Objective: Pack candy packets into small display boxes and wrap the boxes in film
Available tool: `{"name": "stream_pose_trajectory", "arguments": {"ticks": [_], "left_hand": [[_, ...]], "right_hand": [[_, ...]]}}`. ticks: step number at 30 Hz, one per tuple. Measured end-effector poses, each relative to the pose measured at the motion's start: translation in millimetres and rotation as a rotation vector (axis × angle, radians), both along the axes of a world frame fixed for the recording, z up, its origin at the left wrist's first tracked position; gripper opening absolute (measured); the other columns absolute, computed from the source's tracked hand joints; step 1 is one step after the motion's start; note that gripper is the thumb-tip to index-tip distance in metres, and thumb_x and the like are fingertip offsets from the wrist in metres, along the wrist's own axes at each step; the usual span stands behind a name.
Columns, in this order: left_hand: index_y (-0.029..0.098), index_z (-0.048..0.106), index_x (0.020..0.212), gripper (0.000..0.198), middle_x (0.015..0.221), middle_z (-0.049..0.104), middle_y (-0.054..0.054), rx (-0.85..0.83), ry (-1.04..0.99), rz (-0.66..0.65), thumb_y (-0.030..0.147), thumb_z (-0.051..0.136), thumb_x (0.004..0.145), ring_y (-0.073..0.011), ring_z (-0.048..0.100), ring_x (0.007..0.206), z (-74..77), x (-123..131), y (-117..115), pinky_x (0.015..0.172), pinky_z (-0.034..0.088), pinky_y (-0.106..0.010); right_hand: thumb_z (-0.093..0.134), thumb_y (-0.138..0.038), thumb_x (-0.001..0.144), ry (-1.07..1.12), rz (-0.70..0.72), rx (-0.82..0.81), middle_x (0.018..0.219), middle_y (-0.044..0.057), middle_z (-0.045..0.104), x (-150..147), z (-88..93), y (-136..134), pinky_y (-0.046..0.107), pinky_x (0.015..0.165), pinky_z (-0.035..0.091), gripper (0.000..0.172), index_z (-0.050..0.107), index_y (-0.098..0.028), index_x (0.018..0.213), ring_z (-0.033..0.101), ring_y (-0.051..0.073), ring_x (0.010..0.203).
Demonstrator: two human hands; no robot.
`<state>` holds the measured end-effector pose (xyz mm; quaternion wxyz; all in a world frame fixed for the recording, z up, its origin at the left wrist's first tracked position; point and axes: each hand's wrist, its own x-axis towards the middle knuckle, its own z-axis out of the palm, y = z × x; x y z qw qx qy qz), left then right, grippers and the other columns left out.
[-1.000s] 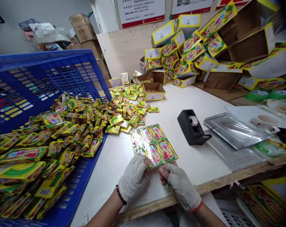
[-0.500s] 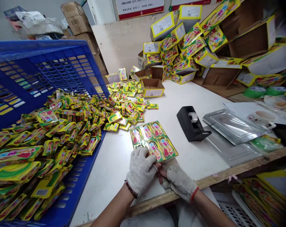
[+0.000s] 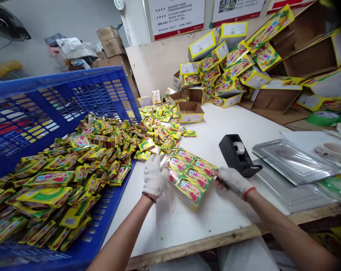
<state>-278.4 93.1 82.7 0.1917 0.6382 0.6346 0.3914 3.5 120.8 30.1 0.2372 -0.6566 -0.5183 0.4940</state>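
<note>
Both gloved hands are on one flat film-wrapped block of yellow-green sweet packets, which sits on the white tabletop near the front edge, just left of the black tape dispenser. The left hand is cupped against the block's left edge with its fingers curled over. The right hand pinches the right corner. Whether the block rests flat or is slightly raised cannot be told.

Judging from the layout, this one block is bundled, and it is the only one in sight. Much is left: a deep heap of loose yellow packets fills the blue plastic crate on the left and spills onto the table as a scatter of packets farther back. A small open yellow carton stands beyond it, and printed cartons are piled at the far right. Clear plastic trays lie to the right.
</note>
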Motion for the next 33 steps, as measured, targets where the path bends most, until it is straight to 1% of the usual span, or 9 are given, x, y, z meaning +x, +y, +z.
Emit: {"name": "stream_pose_trajectory", "arguments": {"ticks": [4, 6, 8, 10, 14, 20, 27, 31, 33], "left_hand": [[0.016, 0.058, 0.072, 0.031, 0.069, 0.052, -0.002, -0.326, -0.291, 0.051, 0.047, 0.063, 0.078, -0.0165, 0.050, 0.065, -7.4, -26.0, 14.9, 0.063, 0.043, -0.033], [0.016, 0.057, 0.071, 0.030, 0.062, 0.046, 0.002, -0.457, -0.449, 0.032, 0.044, 0.066, 0.074, -0.0107, 0.043, 0.055, -13.4, -26.3, 1.6, 0.054, 0.037, -0.025], [0.015, 0.058, 0.077, 0.030, 0.062, 0.046, 0.004, -0.540, -0.591, 0.022, 0.042, 0.070, 0.069, -0.0082, 0.042, 0.054, -17.1, -21.5, -17.4, 0.052, 0.035, -0.021], [0.015, 0.058, 0.081, 0.036, 0.063, 0.047, 0.004, -0.608, -0.706, 0.017, 0.043, 0.073, 0.064, -0.0076, 0.042, 0.055, -18.7, -16.1, -34.8, 0.051, 0.037, -0.020], [0.016, 0.055, 0.080, 0.045, 0.067, 0.049, 0.003, -0.677, -0.855, 0.020, 0.046, 0.081, 0.058, -0.0078, 0.045, 0.057, -22.7, -12.9, -54.4, 0.050, 0.042, -0.020], [0.017, 0.051, 0.075, 0.046, 0.068, 0.048, 0.003, -0.627, -0.968, -0.032, 0.049, 0.080, 0.060, -0.0080, 0.048, 0.060, -35.3, -10.2, -68.2, 0.057, 0.050, -0.023], [0.019, 0.046, 0.076, 0.033, 0.067, 0.053, 0.001, -0.375, -0.675, -0.084, 0.048, 0.058, 0.086, -0.0129, 0.054, 0.064, -64.2, -3.2, -82.6, 0.067, 0.053, -0.031], [0.019, 0.058, 0.107, 0.025, 0.106, 0.063, -0.011, -0.062, -0.248, -0.177, 0.038, 0.057, 0.089, -0.0239, 0.060, 0.099, -63.8, -12.0, -82.2, 0.089, 0.049, -0.043], [0.024, 0.064, 0.103, 0.017, 0.113, 0.064, -0.009, 0.068, -0.031, -0.336, 0.029, 0.060, 0.087, -0.0248, 0.057, 0.107, -57.7, -14.6, -77.3, 0.096, 0.043, -0.044]], "right_hand": [[0.071, -0.033, 0.071, -0.487, 0.020, 0.336, 0.112, 0.019, 0.066, 1.2, 41.5, 26.0, 0.040, 0.076, 0.050, 0.046, 0.061, -0.013, 0.111, 0.066, 0.031, 0.093], [0.071, -0.034, 0.072, -0.653, 0.271, 0.593, 0.128, 0.020, 0.060, -16.2, 48.6, 7.9, 0.046, 0.093, 0.048, 0.060, 0.059, -0.013, 0.127, 0.060, 0.035, 0.112], [0.074, -0.042, 0.071, -0.654, 0.593, 0.754, 0.135, 0.021, 0.056, -37.4, 42.2, -21.2, 0.051, 0.104, 0.042, 0.068, 0.059, -0.013, 0.132, 0.052, 0.039, 0.125], [0.077, -0.043, 0.070, -0.679, 0.714, 0.853, 0.142, 0.021, 0.052, -53.8, 27.5, -48.0, 0.060, 0.111, 0.033, 0.072, 0.058, -0.017, 0.135, 0.043, 0.043, 0.134], [0.068, -0.027, 0.080, -0.732, 0.741, 0.991, 0.142, 0.017, 0.053, -60.3, 1.8, -65.1, 0.060, 0.115, 0.029, 0.058, 0.057, -0.020, 0.136, 0.043, 0.040, 0.136], [0.060, -0.025, 0.087, -0.705, 0.821, 1.103, 0.145, 0.013, 0.052, -47.7, -5.6, -54.7, 0.058, 0.112, 0.035, 0.051, 0.055, -0.022, 0.138, 0.048, 0.038, 0.133], [0.055, -0.015, 0.089, -0.770, 0.826, 1.249, 0.140, 0.016, 0.056, -53.7, -3.8, -70.4, 0.060, 0.107, 0.039, 0.045, 0.059, -0.019, 0.134, 0.053, 0.039, 0.128], [0.055, -0.016, 0.090, -0.792, 0.773, 1.282, 0.139, 0.017, 0.057, -61.9, -5.2, -78.0, 0.060, 0.104, 0.041, 0.042, 0.060, -0.019, 0.131, 0.055, 0.040, 0.125], [0.054, -0.018, 0.090, -0.770, 0.755, 1.272, 0.139, 0.016, 0.057, -63.7, -8.1, -81.2, 0.059, 0.105, 0.042, 0.042, 0.059, -0.017, 0.133, 0.054, 0.039, 0.126]]}}
